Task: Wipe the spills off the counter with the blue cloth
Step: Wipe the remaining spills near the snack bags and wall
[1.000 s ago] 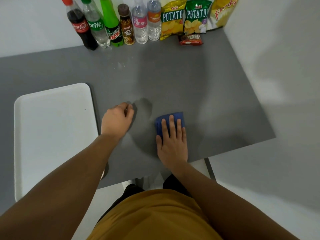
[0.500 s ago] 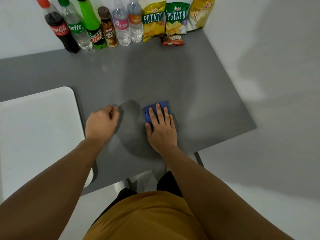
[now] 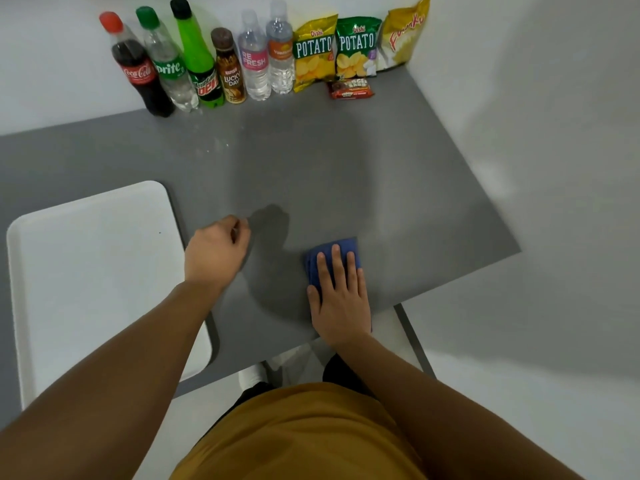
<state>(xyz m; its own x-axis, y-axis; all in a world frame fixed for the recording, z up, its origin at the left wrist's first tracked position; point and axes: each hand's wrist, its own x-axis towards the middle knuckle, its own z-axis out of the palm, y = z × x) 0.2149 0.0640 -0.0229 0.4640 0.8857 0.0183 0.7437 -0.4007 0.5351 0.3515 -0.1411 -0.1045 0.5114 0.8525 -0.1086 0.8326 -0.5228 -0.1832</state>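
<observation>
At the near edge of the grey table [image 3: 346,174], the right hand [image 3: 341,299] is laid flat on the blue cloth [image 3: 343,249], fingers straight and slightly spread, pressing it down onto the surface. The cloth is folded into a small pad; its far part shows beyond the fingertips, and the rest is hidden under the palm. To the left, apart from the cloth, the left hand [image 3: 216,252] is rested on the table with its fingers curled under into a loose fist; nothing is seen held in it. Its shadow is cast on the table between the two hands.

Just beside the left hand, a white tray [image 3: 93,271] is set on the left part of the table, its near corner reaching past the table's front edge.

Farther back, a scatter of small pale specks [image 3: 216,145] is seen on the table, well apart from the cloth.

Along the wall at the far edge, a row of upright bottles is lined up: a Coca-Cola bottle [image 3: 138,69], a Sprite bottle [image 3: 168,64], a Mountain Dew bottle [image 3: 199,57], a Lucky Day bottle [image 3: 228,67], a Refresh water bottle [image 3: 254,58] and another water bottle [image 3: 280,51]. To their right, two Oishi potato chip bags [image 3: 315,51] are leaned against the wall, one yellow and one green [image 3: 356,46], with a third yellow snack bag [image 3: 403,32] in the corner. A small red snack pack [image 3: 349,89] is laid flat in front of the green bag.
</observation>
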